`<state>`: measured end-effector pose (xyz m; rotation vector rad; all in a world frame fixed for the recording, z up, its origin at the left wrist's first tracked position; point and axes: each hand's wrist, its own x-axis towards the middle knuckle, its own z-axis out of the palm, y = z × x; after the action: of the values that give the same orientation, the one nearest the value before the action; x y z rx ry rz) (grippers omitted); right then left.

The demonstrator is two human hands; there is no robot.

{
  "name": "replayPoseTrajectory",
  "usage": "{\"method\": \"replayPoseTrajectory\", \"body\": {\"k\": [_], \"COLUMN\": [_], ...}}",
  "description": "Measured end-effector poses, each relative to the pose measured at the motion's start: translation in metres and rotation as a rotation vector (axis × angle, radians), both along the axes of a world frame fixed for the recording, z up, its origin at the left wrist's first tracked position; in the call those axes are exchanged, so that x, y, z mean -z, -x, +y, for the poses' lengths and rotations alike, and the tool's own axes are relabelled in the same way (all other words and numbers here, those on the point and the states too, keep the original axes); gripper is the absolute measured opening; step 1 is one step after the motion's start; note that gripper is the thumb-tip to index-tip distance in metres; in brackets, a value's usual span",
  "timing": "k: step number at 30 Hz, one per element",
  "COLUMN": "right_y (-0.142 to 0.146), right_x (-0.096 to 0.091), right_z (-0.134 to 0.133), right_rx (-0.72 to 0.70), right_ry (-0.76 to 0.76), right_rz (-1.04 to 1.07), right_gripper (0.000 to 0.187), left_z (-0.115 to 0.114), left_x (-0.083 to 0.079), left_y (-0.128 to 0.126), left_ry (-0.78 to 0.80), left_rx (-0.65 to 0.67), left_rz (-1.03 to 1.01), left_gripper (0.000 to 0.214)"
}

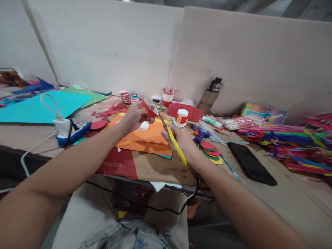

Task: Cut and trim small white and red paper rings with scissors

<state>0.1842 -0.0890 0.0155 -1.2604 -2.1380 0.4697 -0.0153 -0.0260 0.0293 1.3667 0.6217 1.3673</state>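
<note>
My left hand point(136, 117) is closed on a red paper cup piece point(149, 108) with a white inside, held up above the orange sheets point(140, 138). In my right hand point(178, 138) is a pair of scissors point(176, 145) with yellow handles. Their blades point up and away from me and meet the edge of the cup piece. Whether the blades are apart I cannot make out. A white round piece point(143, 126) lies on the orange sheets below my left hand. Just beyond my right hand, a red and white paper cup point(181, 118) stands upside down.
Right of my right hand lie a blue glue gun point(201, 135), several coloured discs point(211, 152) and a black phone point(251, 163). Pipe cleaners point(293, 141) are heaped at the far right. A bottle point(210, 95) stands by the wall. A power strip point(74, 134) sits left.
</note>
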Motion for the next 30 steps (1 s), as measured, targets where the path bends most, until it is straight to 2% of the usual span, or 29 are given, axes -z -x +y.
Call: {"method": "replayPoseTrajectory", "body": {"k": [12,25,30], "right_y": [-0.0023,-0.0006,-0.0018], "right_x": [0.0040,0.0026,0.0031], "right_z": [0.0029,0.0006,0.0011], "right_rx": [-0.007,-0.007,-0.024], "right_ry": [-0.010,0.062,0.042], "right_rz": [-0.018,0.057,0.025], "right_gripper": [0.046,0.045,0.046], "left_z": [0.0013,0.0044,0.0038], "left_x": [0.0005,0.0009,-0.0005], "left_y": [0.0011,0.0038,0.0039], "left_ry": [0.018,0.023,-0.009], "left_rx": [0.016,0.000,-0.031], "left_rz": [-0.003,-0.018,-0.033], "left_gripper": [0.032,0.030,0.028]}}
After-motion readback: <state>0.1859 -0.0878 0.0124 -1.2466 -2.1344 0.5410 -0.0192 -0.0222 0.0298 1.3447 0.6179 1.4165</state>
